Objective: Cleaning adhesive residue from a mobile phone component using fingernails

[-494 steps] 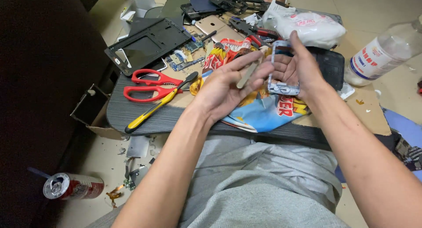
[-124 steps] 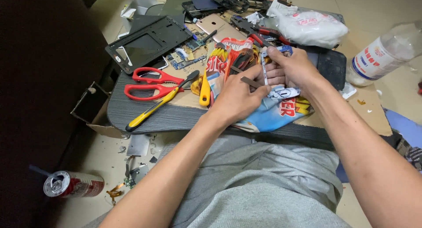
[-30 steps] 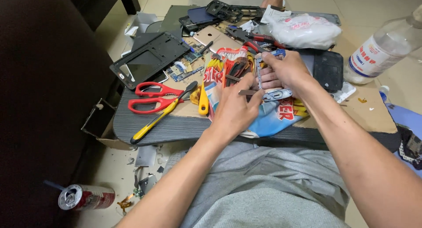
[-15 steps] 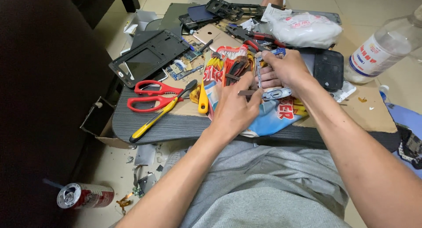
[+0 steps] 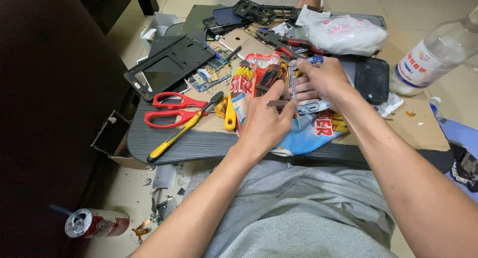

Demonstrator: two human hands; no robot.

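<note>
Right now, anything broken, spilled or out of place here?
Yes. A crushed can lies on its side on the floor, with small broken bits scattered near it under the board's edge. The clear bottle is tipped over at right. The hands work over a board crowded with stripped phone parts.

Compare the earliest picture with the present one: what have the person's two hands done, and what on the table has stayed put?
The left hand, formerly palm-up with a thin tool lying across it, has turned over and now pinches that dark tool against the small metal phone frame. The right hand has closed more tightly on the frame. The red scissors, yellow-handled screwdriver and plastic bottle lie as before.
</note>
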